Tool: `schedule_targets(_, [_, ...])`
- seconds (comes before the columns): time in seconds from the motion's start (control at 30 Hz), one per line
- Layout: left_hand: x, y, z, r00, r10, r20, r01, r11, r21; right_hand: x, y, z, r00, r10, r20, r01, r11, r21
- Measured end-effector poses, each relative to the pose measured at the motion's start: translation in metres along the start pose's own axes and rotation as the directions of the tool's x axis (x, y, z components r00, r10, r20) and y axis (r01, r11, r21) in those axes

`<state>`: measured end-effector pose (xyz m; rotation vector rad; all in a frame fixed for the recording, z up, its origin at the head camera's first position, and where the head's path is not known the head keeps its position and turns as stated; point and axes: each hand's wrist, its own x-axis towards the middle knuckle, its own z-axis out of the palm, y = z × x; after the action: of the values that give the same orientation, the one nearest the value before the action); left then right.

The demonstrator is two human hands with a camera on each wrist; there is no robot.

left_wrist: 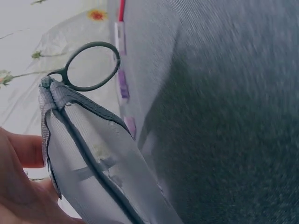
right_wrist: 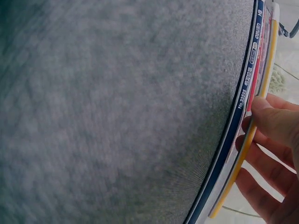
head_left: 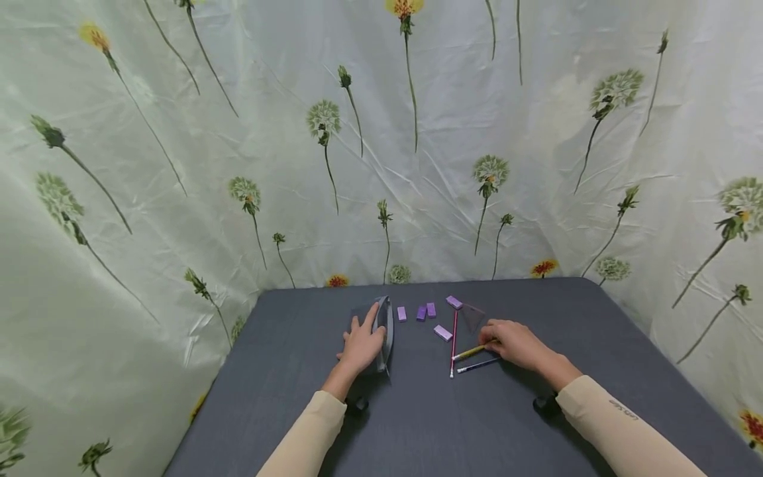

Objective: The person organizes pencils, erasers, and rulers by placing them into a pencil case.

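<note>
The grey mesh pencil pouch (head_left: 384, 331) is held near the middle of the head view by the left hand (head_left: 360, 344), with fingers curled over its edge. In the left wrist view its zip ring (left_wrist: 91, 66) sits at the upper left.

Just right of center, the yellow pen (head_left: 471, 352) is being pinched by the right hand (head_left: 515, 343), thumb pressed on top as seen at the right edge of the right wrist view. A blue pen (head_left: 477, 364) lies just beside it, and a pink pen (head_left: 454, 341) is stretched out upright-ish in the frame to their left.

What could probably go wrong: since the pens are packed so close, the blue one could get dragged or rolled off when the yellow is lifted. The purple erasers (head_left: 429, 311) nearby on the tabletop (head_left: 417, 424) could get knocked too.
</note>
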<state>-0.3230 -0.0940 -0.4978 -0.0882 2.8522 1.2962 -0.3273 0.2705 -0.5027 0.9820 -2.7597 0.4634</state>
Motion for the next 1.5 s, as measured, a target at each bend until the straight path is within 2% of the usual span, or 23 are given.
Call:
schedule_targets(0.23, [-0.009, 0.005, -0.002, 0.998, 0.05, 0.042, -0.045, 0.992, -0.118, 0.002, -0.006, -0.003, 0.998, -0.024, -0.055, 0.023, 0.999, -0.025])
schedule_targets(0.5, [-0.022, 0.016, -0.005, 0.993, 0.096, 0.073, -0.077, 0.971, -0.225, 0.009, -0.015, -0.011, 0.996, -0.01, -0.093, 0.01, 1.0, 0.006])
schedule_targets(0.6, [-0.025, 0.019, -0.005, 0.991, 0.11, 0.079, -0.084, 0.959, -0.271, 0.012, -0.021, -0.014, 0.997, 0.021, -0.072, -0.017, 0.998, 0.058])
schedule_targets(0.7, [-0.028, 0.022, -0.004, 0.991, 0.099, 0.09, -0.065, 0.944, -0.324, 0.013, -0.027, -0.015, 0.997, 0.068, -0.041, -0.062, 0.99, 0.127])
schedule_targets(0.83, [-0.031, 0.024, -0.004, 0.991, 0.082, 0.11, -0.034, 0.921, -0.387, 0.016, -0.034, -0.016, 0.99, 0.144, 0.0, -0.14, 0.961, 0.239])
schedule_targets(1.0, [-0.033, 0.025, -0.003, 0.987, 0.082, 0.135, -0.016, 0.903, -0.429, 0.023, -0.044, -0.019, 0.969, 0.243, 0.045, -0.24, 0.879, 0.412])
schedule_targets(1.1, [-0.033, 0.027, -0.003, 0.986, 0.081, 0.144, -0.008, 0.894, -0.449, 0.029, -0.052, -0.023, 0.951, 0.296, 0.09, -0.299, 0.808, 0.508])
schedule_targets(1.17, [-0.033, 0.029, -0.003, 0.986, 0.068, 0.15, 0.007, 0.891, -0.453, 0.033, -0.057, -0.027, 0.943, 0.304, 0.133, -0.323, 0.747, 0.582])
schedule_targets(1.3, [-0.034, 0.032, -0.002, 0.988, 0.045, 0.149, 0.029, 0.889, -0.458, 0.041, -0.068, -0.034, 0.92, 0.315, 0.235, -0.382, 0.575, 0.724])
schedule_targets(1.37, [-0.035, 0.033, 0.0, 0.988, 0.042, 0.15, 0.033, 0.886, -0.462, 0.044, -0.073, -0.037, 0.91, 0.312, 0.272, -0.401, 0.502, 0.766])
schedule_targets(1.4, [-0.035, 0.034, 0.0, 0.988, 0.038, 0.153, 0.038, 0.885, -0.465, 0.045, -0.075, -0.038, 0.904, 0.313, 0.29, -0.413, 0.47, 0.78])
schedule_targets(1.5, [-0.037, 0.035, 0.002, 0.987, 0.036, 0.159, 0.044, 0.881, -0.471, 0.05, -0.081, -0.038, 0.896, 0.301, 0.326, -0.429, 0.4, 0.81])
